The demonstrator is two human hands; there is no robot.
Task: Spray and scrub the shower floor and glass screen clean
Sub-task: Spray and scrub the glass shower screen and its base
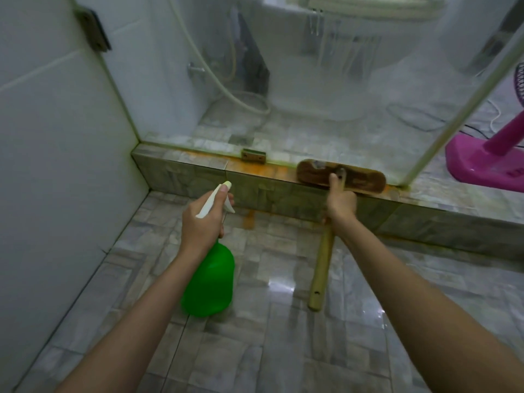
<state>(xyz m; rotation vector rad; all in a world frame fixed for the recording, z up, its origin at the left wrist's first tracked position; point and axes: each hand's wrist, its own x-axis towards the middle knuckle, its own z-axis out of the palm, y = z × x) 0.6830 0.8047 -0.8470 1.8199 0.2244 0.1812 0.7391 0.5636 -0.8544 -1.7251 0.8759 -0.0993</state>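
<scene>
My left hand (202, 219) grips the white trigger head of a green spray bottle (209, 282), nozzle aimed at the tiled kerb (184, 171). My right hand (340, 202) holds the wooden handle of a scrubbing brush (320, 268). The brush's long wooden head (360, 178) lies on top of the kerb, against the foot of the glass screen (312, 80). Orange stains run along the kerb top and down its face. The glass looks cloudy and streaked. The grey marble-tile shower floor (283, 336) is wet and shiny.
A white tiled wall (56, 151) closes the left side. A metal bracket (253, 156) clamps the glass to the kerb. Behind the glass stand a toilet (317, 89) and a hose. A pink fan base (482, 160) sits outside at the right.
</scene>
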